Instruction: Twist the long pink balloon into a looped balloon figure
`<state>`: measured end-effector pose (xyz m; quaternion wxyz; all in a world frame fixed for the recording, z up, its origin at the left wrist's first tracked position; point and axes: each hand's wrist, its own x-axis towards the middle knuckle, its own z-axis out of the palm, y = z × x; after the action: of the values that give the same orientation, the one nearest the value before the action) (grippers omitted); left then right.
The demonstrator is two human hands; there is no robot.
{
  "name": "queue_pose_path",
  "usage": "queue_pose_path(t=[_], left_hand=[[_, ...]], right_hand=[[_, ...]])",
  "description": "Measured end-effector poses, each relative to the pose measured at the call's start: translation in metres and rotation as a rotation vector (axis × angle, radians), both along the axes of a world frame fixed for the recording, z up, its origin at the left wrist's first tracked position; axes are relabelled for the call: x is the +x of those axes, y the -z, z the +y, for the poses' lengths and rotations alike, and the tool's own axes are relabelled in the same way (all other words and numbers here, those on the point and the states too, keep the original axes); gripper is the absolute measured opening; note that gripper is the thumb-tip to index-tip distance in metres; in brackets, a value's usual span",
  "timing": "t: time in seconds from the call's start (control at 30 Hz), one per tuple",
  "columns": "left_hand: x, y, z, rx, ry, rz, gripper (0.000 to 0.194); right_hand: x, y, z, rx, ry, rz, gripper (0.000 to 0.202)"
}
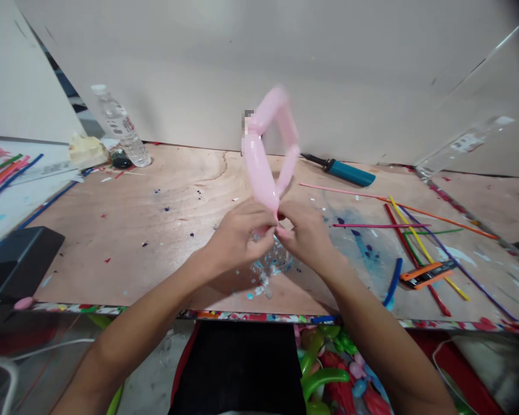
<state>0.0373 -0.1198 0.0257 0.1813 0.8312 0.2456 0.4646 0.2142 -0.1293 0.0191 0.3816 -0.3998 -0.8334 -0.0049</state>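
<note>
A pink inflated balloon (259, 170), bent into a closed loop of several segments, stands up above the wooden table (190, 184). Its narrow lower end is pinched between my two hands, which meet near the middle of the view. My left hand (244, 230) has its thumb and fingers closed on this end from the left. From the right, my right hand (305, 230) grips the same end, fingertips almost touching those of the left. The exact tip of the balloon is partly hidden by the fingers.
To the right lie a teal hand pump (350, 173), several uninflated balloons (419, 239) and an orange cutter (428, 275). Plastic bottles stand at left (121, 127) and right (462, 144). A dark box (21, 262) sits front left. Inflated balloons (328, 374) lie below the table edge.
</note>
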Motion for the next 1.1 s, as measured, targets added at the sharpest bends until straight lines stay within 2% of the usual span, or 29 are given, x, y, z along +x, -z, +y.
queue_pose_path(t=[0.13, 0.27, 0.33, 0.43, 0.5, 0.6, 0.67, 0.73, 0.87, 1.1], left_hand=[[0.001, -0.005, 0.000, -0.135, -0.022, -0.005, 0.011], [-0.007, -0.004, 0.008, -0.266, -0.095, -0.015, 0.010], [-0.010, -0.004, 0.011, -0.270, -0.164, -0.041, 0.010], [-0.012, -0.003, 0.012, -0.232, -0.207, -0.033, 0.010], [-0.012, -0.004, 0.011, -0.194, -0.193, -0.004, 0.010], [-0.011, -0.005, 0.009, -0.182, -0.124, 0.036, 0.011], [-0.011, -0.006, 0.008, -0.200, -0.064, 0.046, 0.012], [-0.012, -0.007, 0.007, -0.236, -0.010, 0.053, 0.013], [-0.013, -0.009, 0.005, -0.308, 0.048, 0.042, 0.012], [-0.012, -0.011, 0.005, -0.289, 0.022, 0.012, 0.011]], right_hand=[[-0.004, 0.004, 0.004, -0.065, -0.021, 0.041, 0.011], [-0.010, -0.006, -0.002, -0.194, 0.001, 0.085, 0.011], [-0.010, -0.012, -0.008, -0.173, 0.007, 0.103, 0.008], [-0.010, -0.013, -0.014, -0.059, -0.010, 0.140, 0.013], [-0.010, -0.009, -0.013, -0.028, -0.067, 0.174, 0.007], [-0.008, -0.003, -0.009, -0.042, -0.149, 0.229, 0.024], [-0.005, -0.003, -0.006, -0.126, -0.199, 0.256, 0.030], [0.000, -0.006, -0.003, -0.219, -0.228, 0.272, 0.026], [0.004, -0.010, -0.002, -0.262, -0.221, 0.291, 0.003], [-0.002, -0.003, -0.004, -0.347, -0.180, 0.413, 0.006]])
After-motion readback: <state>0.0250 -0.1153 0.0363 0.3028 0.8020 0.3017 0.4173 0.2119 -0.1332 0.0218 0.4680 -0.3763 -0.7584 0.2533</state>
